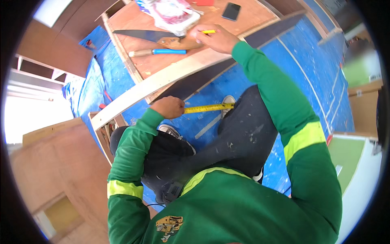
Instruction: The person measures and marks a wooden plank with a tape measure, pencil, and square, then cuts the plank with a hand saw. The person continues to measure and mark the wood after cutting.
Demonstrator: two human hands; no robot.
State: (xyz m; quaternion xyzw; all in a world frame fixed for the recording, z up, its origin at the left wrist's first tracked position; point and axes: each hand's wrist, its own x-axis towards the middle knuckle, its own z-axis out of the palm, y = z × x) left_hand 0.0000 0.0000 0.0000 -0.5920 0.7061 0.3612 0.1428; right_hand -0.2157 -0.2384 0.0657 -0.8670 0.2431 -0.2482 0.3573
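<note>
My left hand (168, 107) is closed on a tape measure, and its yellow blade (207, 108) runs out to the right over my knees. The tape's case is hidden in the fist. Above the wooden work surface, my right hand (219, 39) pinches a short yellow pencil (209, 31). Close to that hand lies a handsaw (138, 34) with a wooden handle. In front of the saw rests a slim tool (170, 51), part blue and part pale wood. A long pale wooden strip (158, 81) crosses between my two hands at a slant.
On the work surface (122, 67), a plastic-wrapped package (172, 16) and a dark phone (231, 11) lie toward the far side. Blue sheeting (300, 61) covers the floor. Brown wooden panels (53, 162) stand at left, with a cardboard box (365, 107) at far right.
</note>
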